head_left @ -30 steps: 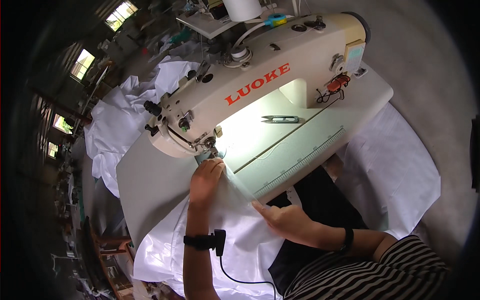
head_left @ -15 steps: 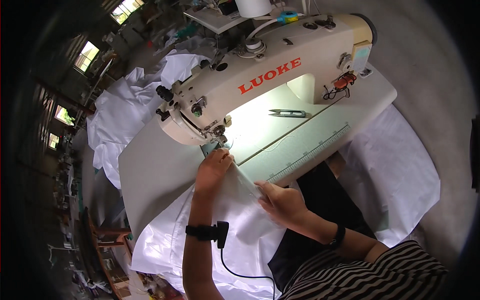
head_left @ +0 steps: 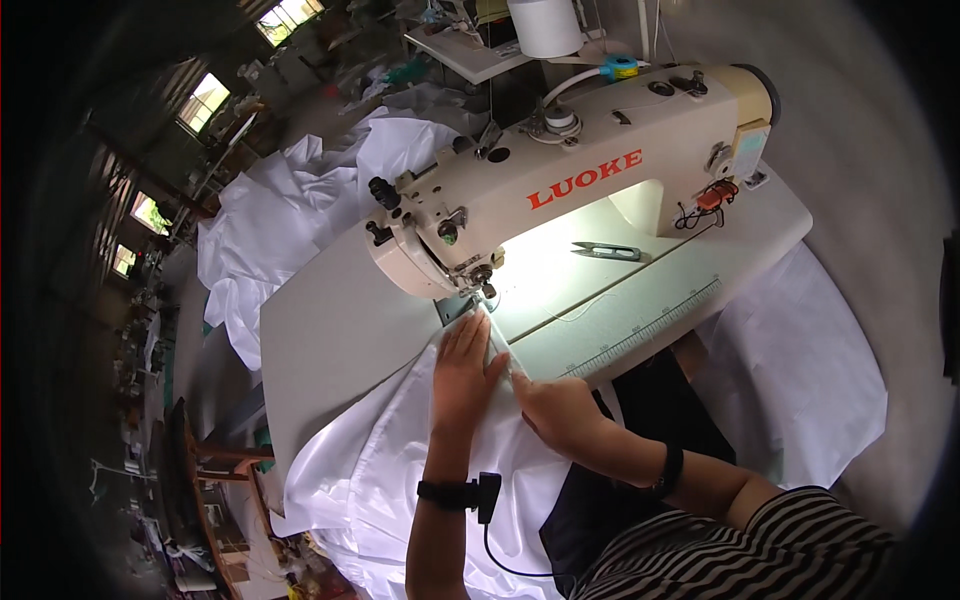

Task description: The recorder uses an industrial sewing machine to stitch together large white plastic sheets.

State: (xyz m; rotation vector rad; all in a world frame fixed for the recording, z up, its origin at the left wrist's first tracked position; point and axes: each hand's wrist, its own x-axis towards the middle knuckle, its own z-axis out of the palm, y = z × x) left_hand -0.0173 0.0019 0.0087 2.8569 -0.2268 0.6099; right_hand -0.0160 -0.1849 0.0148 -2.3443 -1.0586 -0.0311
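Note:
A glossy white fabric (head_left: 385,455) lies over the front of the sewing table (head_left: 330,340) and spills down towards me. Its folded edge runs up to the needle and presser foot (head_left: 484,285) of a white sewing machine (head_left: 680,130). My left hand (head_left: 463,365) lies flat on the fabric just in front of the presser foot, fingers stretched towards it. Lower along the same edge, my right hand (head_left: 562,412) is closed, pinching the fold between thumb and fingers; its curled fingers are partly hidden.
Thread snips (head_left: 606,251) lie under the machine arm, beyond a printed ruler scale (head_left: 650,330). More white fabric is heaped behind the table (head_left: 280,225) and hangs at the right (head_left: 800,370). A thread cone (head_left: 545,28) stands behind. A cable (head_left: 510,568) trails from my left wrist strap.
My left hand has gone from bent fingers at the fabric edge to lying flat on it. My right hand still grips the edge, now closer to the left. The whole view has shifted slightly.

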